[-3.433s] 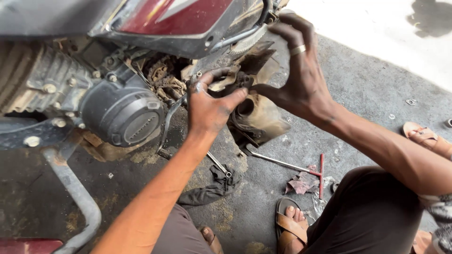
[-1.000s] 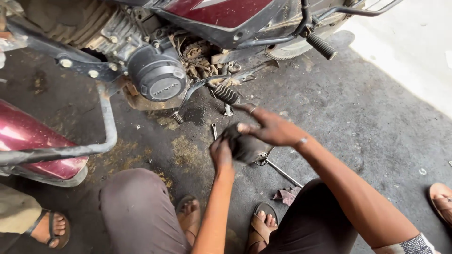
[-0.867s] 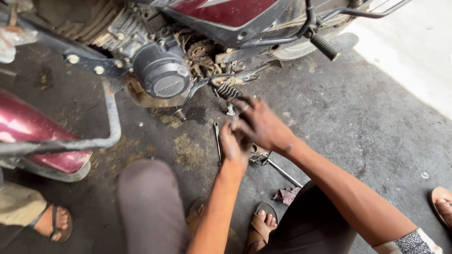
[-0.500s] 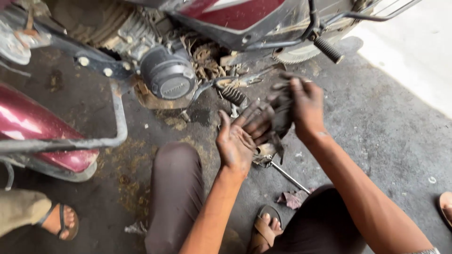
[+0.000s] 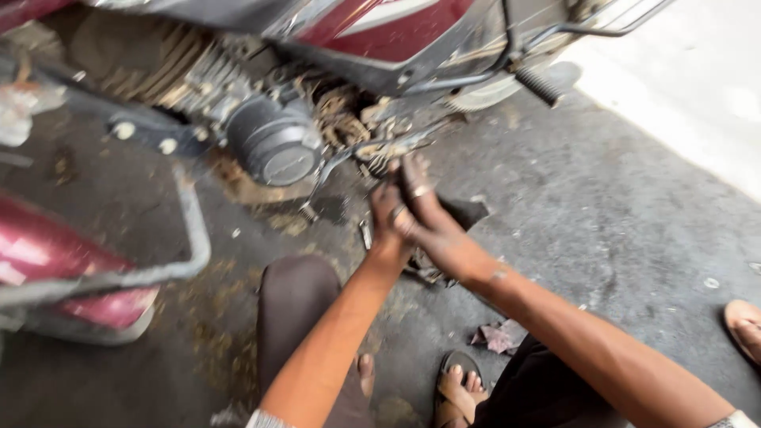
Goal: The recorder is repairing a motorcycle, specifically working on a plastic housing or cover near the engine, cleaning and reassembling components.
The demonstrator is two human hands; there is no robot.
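Note:
I squat beside a maroon motorcycle whose round dark engine cover (image 5: pixel 273 150) faces me. My left hand (image 5: pixel 387 223) and my right hand (image 5: pixel 432 226) are pressed together on the ground just below the greasy chain area (image 5: pixel 349 127). My right hand, a ring on one finger, closes over a dark floppy piece (image 5: pixel 468 211) that sticks out behind it. My left hand's fingers lie against the right hand; blur hides whether they grip anything. A small metal tool (image 5: pixel 365 235) lies on the floor beside my left wrist.
A bent crash bar (image 5: pixel 194 238) and maroon bodywork (image 5: pixel 47 254) stand at left. A footpeg (image 5: pixel 539 85) juts out at upper right. A reddish rag (image 5: pixel 499 337) lies by my sandalled foot (image 5: pixel 460 388). Another person's sandalled foot (image 5: pixel 741 321) is at the right edge.
Both hands dropped from the engine's side to the oily floor with the dark piece, lifted it towards the chain area, and now sit clasped together just below it. My view has shifted right.

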